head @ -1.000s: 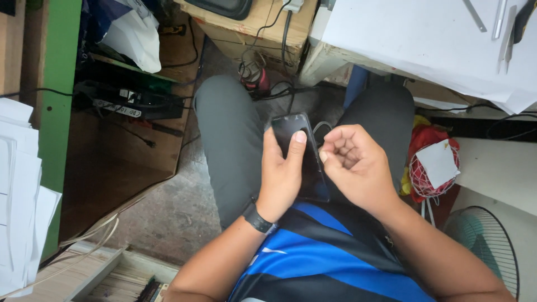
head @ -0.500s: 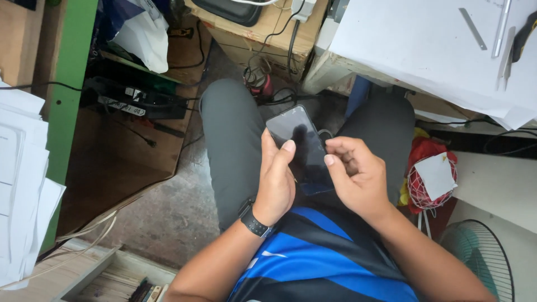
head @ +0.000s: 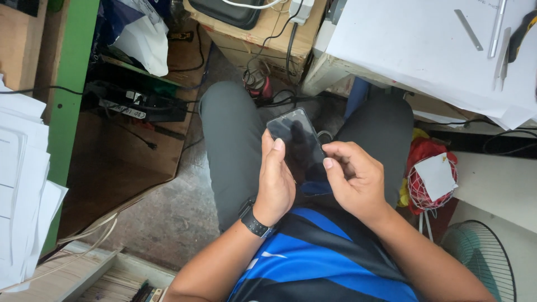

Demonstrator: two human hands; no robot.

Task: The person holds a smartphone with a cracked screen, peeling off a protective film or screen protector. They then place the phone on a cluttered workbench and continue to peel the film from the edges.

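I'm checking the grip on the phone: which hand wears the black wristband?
The left hand does: a black wristband circles its wrist while its thumb lies along the phone. The right hand has a bare wrist.

dark phone screen (head: pixel 296 146) held over the lap, brown cardboard box (head: pixel 263 31) at top, white label (head: pixel 122 108) on a black box on the shelf, white tag (head: pixel 436 176) on red net bag (head: pixel 428 179)
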